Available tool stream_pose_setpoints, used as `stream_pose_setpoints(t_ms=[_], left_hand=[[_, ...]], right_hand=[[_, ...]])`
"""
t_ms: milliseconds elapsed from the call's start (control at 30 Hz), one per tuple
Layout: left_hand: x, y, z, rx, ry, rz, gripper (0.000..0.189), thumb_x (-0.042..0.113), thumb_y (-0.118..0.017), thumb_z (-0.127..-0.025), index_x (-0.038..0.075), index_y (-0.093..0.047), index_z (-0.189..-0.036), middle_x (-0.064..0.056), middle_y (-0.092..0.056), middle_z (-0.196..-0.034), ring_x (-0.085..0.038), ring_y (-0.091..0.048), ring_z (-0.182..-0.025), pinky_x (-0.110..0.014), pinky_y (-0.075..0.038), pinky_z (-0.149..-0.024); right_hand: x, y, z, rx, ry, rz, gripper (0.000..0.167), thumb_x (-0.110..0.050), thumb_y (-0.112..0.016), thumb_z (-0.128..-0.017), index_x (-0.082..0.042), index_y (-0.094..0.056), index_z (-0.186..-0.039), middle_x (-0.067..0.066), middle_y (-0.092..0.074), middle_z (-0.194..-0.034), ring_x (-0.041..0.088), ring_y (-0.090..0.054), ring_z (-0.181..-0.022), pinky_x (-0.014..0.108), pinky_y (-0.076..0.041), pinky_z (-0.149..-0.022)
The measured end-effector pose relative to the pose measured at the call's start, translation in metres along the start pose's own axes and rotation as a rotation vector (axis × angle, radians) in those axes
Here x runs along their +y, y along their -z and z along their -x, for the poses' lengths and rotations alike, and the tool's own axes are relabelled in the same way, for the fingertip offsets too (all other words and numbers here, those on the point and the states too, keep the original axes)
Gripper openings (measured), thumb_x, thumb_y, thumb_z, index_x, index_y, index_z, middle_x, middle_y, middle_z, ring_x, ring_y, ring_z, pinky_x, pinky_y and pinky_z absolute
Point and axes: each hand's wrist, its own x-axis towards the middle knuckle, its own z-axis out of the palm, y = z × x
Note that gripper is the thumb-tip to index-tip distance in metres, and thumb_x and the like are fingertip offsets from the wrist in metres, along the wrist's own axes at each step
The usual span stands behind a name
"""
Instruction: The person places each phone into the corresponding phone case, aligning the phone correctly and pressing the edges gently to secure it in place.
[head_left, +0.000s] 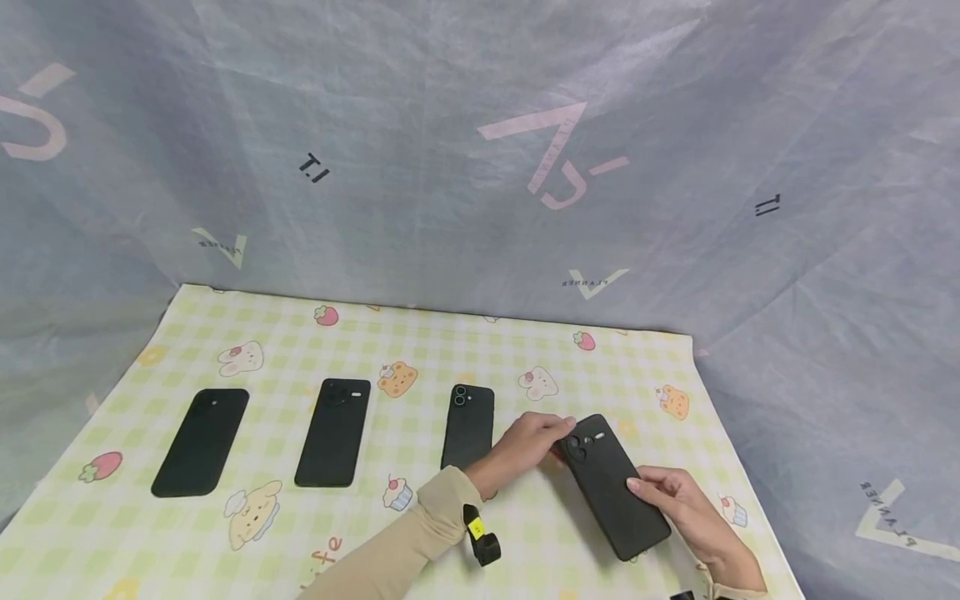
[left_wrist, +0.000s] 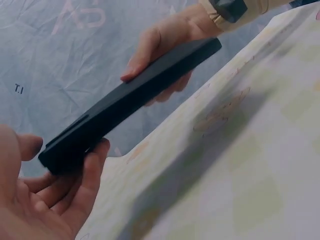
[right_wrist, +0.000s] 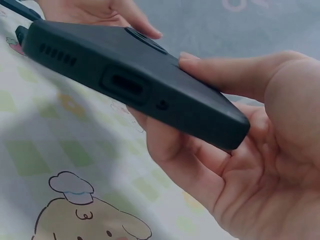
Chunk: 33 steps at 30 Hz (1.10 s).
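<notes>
A black smartphone is held tilted above the tablecloth, its camera side up in the head view. My right hand grips its lower right edge, thumb on the back and fingers beneath. At the camera end, my left hand has its thumb by the corner and its fingers under the phone. The right wrist view shows the port and speaker holes on the phone's bottom edge. Left of my hands, a smaller black phone lies flat, its lower end partly hidden by my left arm.
Two more black phones lie further left, one with a pale flash strip and one at the far left. A green-checked cartoon tablecloth covers the table. Grey printed fabric hangs behind and at the sides.
</notes>
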Motion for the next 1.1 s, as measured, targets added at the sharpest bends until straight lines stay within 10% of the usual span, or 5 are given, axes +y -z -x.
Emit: stream_pose_setpoints(t_ms=[167, 700, 1100], left_hand=[[0.0, 0.005, 0.006, -0.029, -0.004, 0.054, 0.04, 0.043, -0.058, -0.111, 0.01, -0.081, -0.107, -0.014, -0.076, -0.076, -0.045, -0.076, -0.079, -0.036, -0.061, -0.076], [-0.003, -0.004, 0.002, -0.001, -0.043, 0.114, 0.035, 0.031, -0.061, -0.112, 0.001, -0.079, -0.108, -0.013, -0.076, -0.071, -0.018, -0.074, -0.062, -0.041, -0.064, -0.07], [-0.002, -0.005, 0.003, -0.001, -0.056, 0.058, 0.039, 0.032, -0.057, -0.114, 0.0, -0.077, -0.123, -0.008, -0.076, -0.071, -0.039, -0.077, -0.072, -0.042, -0.062, -0.073]], right_hand=[[-0.003, -0.001, 0.001, 0.035, 0.022, 0.016, 0.033, -0.003, -0.043, -0.115, 0.009, -0.069, -0.131, 0.008, -0.08, -0.116, 0.021, -0.077, -0.108, 0.033, -0.06, -0.096], [-0.011, -0.001, 0.003, 0.071, -0.026, 0.103, 0.03, -0.007, -0.047, -0.115, 0.013, -0.069, -0.119, 0.006, -0.079, -0.105, 0.02, -0.076, -0.101, 0.033, -0.059, -0.093], [-0.009, -0.001, 0.004, 0.078, -0.012, 0.077, 0.031, -0.005, -0.046, -0.114, 0.012, -0.07, -0.124, 0.002, -0.08, -0.108, 0.017, -0.075, -0.104, 0.029, -0.057, -0.095]])
